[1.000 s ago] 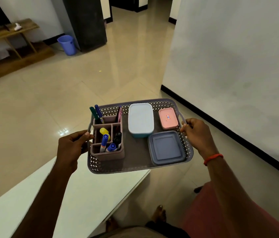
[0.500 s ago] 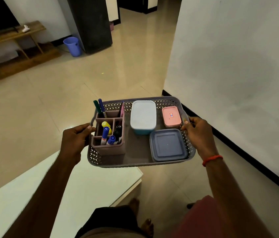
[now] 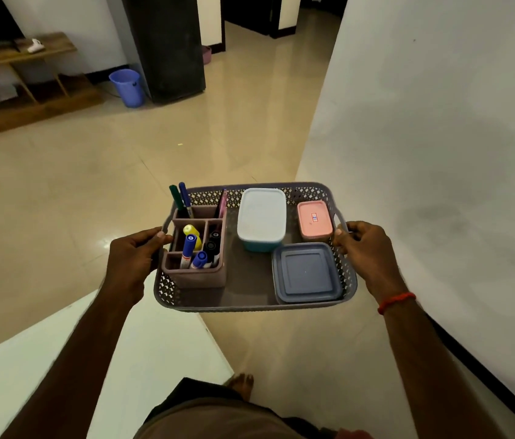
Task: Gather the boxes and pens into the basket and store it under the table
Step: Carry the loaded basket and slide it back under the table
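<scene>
Up in the air near the corner of the white desk (image 3: 155,343), we hold the basket (image 3: 250,307) level. Our left hand (image 3: 132,258) curls round its left handle and our right hand (image 3: 365,251) round its right. Inside, a pen holder (image 3: 199,277) full of pens (image 3: 188,245) stands left; a white-lidded box (image 3: 261,213), a pink box (image 3: 314,218) and a flat blue box (image 3: 307,274) sit right. Tiled floor (image 3: 60,201) lies beyond.
</scene>
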